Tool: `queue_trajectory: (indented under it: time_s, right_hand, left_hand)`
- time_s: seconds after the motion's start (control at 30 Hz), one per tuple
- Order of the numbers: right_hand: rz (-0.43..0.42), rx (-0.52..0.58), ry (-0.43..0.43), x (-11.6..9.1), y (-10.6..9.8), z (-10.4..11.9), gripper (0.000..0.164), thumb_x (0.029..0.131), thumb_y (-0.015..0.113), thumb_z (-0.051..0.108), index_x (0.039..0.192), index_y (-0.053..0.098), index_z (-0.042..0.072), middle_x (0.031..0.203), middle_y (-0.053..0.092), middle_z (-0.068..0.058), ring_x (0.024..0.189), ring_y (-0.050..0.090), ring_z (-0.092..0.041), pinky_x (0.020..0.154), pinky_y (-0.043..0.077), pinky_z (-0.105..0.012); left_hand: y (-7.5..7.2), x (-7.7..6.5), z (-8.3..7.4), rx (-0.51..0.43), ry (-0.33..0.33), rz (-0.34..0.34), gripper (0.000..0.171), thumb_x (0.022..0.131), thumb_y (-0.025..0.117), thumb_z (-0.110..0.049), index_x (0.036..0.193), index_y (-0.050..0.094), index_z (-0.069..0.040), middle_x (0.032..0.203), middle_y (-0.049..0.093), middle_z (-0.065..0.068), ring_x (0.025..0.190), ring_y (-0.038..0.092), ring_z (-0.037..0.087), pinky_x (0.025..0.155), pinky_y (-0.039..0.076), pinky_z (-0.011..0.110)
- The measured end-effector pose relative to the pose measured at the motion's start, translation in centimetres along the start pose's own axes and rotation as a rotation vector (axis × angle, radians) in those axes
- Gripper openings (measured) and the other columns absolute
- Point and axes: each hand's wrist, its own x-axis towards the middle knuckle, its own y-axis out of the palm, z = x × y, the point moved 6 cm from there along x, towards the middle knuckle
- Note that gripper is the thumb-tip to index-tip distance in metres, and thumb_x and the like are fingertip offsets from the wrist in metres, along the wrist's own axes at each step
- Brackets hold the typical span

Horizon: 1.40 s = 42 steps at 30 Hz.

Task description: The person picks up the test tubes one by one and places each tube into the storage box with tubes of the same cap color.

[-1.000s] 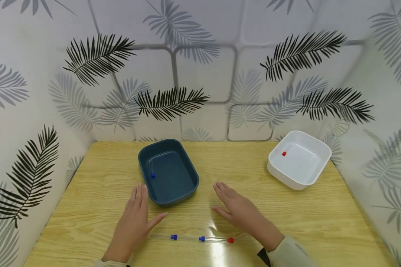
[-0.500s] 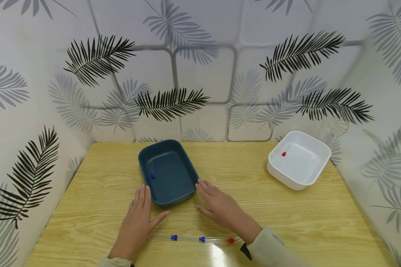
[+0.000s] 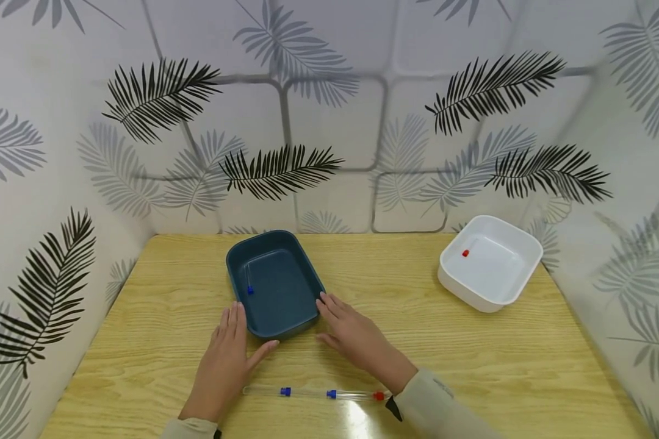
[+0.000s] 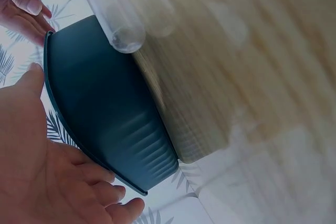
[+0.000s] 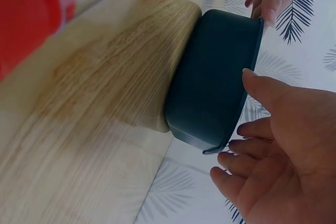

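A dark blue rectangular bin [image 3: 285, 274] stands on the table in the head view. Inside it lies a clear tube with a blue cap [image 3: 249, 290]. My left hand [image 3: 222, 353] is at its near left side, fingers straight and thumb spread toward the front. At the near right corner, my right hand [image 3: 354, 332] has its fingertips against the rim. Both wrist views show relaxed fingers along the bin's rim [image 4: 73, 137], not curled round it. Nearer me, clear capped tubes [image 3: 357, 395] lie in a row; the right sleeve hides the row's right end.
A white bin [image 3: 489, 302] stands at the back right, holding a tube with a red cap [image 3: 465, 253]. The wood-grain table [image 3: 406, 268] meets a leaf-patterned wall [image 3: 335, 201] behind. A round tube end [image 4: 128, 38] shows close up in the left wrist view.
My right hand has moved left across the table to the dark blue bin's right corner. The left hand has shifted only slightly. Both bins stay in place.
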Motion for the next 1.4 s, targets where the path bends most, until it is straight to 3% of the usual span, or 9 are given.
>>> queue_trajectory:
  time_s: [0.27,0.57,1.1,1.4]
  right_hand:
    - [0.056,-0.004,0.032,0.3,0.6,-0.3,0.064,0.094,0.050,0.043,0.142,0.037,0.002,0.148,0.030,-0.013,0.135,0.028,-0.025,0.103,0.034,-0.036]
    - [0.043,0.018,0.036,0.0,0.3,-0.5,0.058,0.096,0.049,0.037,0.141,0.038,0.001,0.147,0.032,-0.013,0.134,0.032,-0.025,0.102,0.035,-0.038]
    - [-0.008,0.054,0.029,-0.8,-0.3,-0.8,0.050,0.095,0.052,0.031,0.135,0.047,0.000,0.141,0.041,-0.014,0.130,0.037,-0.027,0.101,0.036,-0.039]
    - [-0.032,0.099,0.042,-1.2,-0.9,-0.9,0.045,0.093,0.057,0.026,0.129,0.053,0.000,0.136,0.046,-0.014,0.127,0.041,-0.029,0.100,0.038,-0.040]
  left_hand:
    - [-0.1,0.2,0.1,-0.015,0.011,-0.022,0.098,0.086,0.039,-0.068,0.145,0.017,0.007,0.149,0.019,0.025,0.136,0.018,0.039,0.104,0.026,0.054]
    - [-0.5,0.8,0.0,-0.020,0.037,0.021,0.096,0.088,0.038,-0.067,0.144,0.018,0.008,0.148,0.021,0.027,0.136,0.020,0.038,0.104,0.027,0.052]
    - [-0.5,2.4,-0.3,0.002,0.066,0.011,0.099,0.084,0.042,-0.070,0.143,0.024,0.008,0.145,0.027,0.027,0.133,0.027,0.038,0.100,0.034,0.051]
    - [-0.3,3.3,-0.6,0.015,0.076,0.052,0.105,0.081,0.041,-0.074,0.144,0.020,0.006,0.147,0.025,0.025,0.135,0.025,0.037,0.100,0.034,0.051]
